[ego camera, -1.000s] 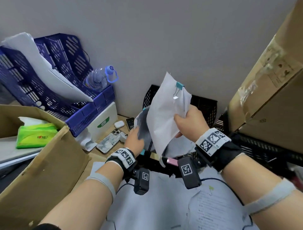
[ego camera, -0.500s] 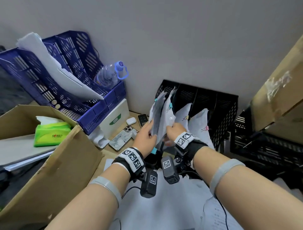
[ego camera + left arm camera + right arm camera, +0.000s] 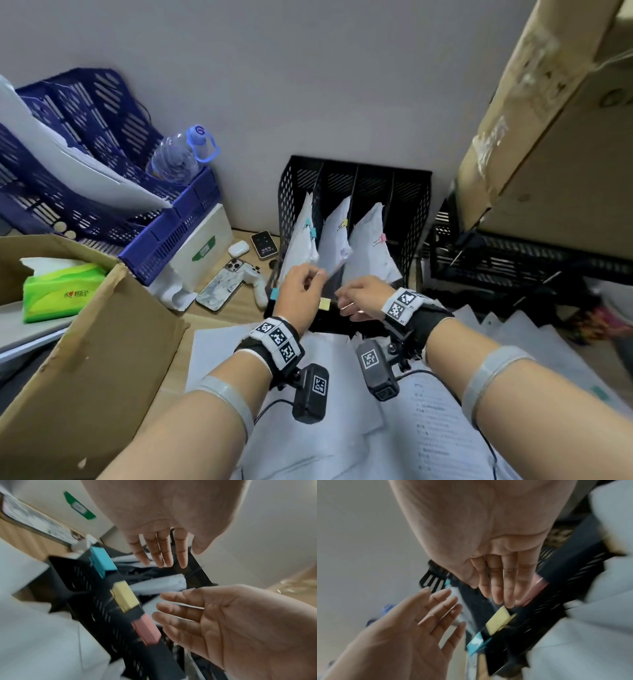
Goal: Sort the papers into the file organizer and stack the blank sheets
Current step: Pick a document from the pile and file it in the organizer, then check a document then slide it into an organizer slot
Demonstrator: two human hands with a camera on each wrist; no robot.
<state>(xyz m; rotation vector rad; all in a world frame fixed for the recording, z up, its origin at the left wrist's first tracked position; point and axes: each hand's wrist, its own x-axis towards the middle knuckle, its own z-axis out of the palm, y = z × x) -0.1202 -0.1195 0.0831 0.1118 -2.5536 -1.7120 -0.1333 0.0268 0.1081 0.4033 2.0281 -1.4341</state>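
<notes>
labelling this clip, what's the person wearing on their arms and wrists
Both forearms are bare. Each wrist has a black wrist wrap topped by a white band of black square-code tags. A small black camera with its own code tag hangs below each wrist, trailing a thin black cable. A grey elastic band circles each forearm.

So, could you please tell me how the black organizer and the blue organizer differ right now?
The black organizer stands upright with clipped papers in three slots; the blue organizer leans back with one large white sheet across it. A bottle rests in the blue one, none in the black. Both are perforated plastic against the wall.
</notes>
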